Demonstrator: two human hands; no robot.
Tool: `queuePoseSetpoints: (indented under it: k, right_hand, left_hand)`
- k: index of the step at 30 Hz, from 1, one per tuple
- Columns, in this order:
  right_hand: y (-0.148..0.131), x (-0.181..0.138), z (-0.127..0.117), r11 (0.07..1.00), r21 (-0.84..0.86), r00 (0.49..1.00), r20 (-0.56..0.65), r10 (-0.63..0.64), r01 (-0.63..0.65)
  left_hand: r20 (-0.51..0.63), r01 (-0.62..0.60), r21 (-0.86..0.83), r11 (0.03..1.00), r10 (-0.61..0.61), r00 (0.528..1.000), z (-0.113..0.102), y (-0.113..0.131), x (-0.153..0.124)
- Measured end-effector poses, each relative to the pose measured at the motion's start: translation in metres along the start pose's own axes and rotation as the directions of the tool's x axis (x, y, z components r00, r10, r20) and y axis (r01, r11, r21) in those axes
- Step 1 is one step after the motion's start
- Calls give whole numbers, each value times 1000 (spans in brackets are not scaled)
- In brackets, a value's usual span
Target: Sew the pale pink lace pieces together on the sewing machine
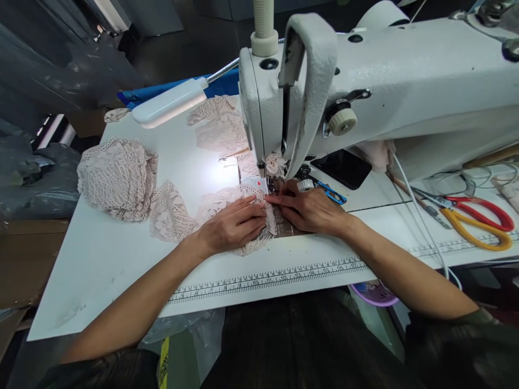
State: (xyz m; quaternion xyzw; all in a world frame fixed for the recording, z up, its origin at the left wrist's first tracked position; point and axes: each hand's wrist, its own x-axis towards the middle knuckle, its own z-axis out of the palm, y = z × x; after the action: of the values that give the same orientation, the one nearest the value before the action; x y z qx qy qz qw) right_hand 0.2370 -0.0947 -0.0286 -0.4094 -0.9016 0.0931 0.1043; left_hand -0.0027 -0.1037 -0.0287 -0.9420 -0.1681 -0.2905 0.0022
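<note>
A pale pink lace piece point(219, 201) lies under the needle area of a white sewing machine point(259, 102). My left hand point(233, 226) rests flat on that lace, fingers stretched out toward the presser foot point(270, 183). Close beside the foot, my right hand point(310, 209) has its fingers drawn together on the lace's right edge, and its fingertips almost meet those of my left hand. Part of the lace is hidden under both hands. Another lace piece point(170, 213) lies just left, near a thick stack of lace pieces point(115, 178).
A lamp point(170, 102) lights the white table point(101, 259), which has a printed ruler point(259, 281) along its front edge. More lace point(221, 127) lies behind the needle. At right are a black phone point(344, 166), a blue cutter point(330, 192) and red-and-yellow scissors point(478, 219).
</note>
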Motion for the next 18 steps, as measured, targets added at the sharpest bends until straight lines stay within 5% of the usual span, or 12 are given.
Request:
queuePoseSetpoints:
  k: [18]
  right_hand:
    - [-2, 1, 6, 997, -32, 994, -83, -77, 74]
  left_hand:
    - [21, 40, 10, 999, -40, 999, 4, -2, -4]
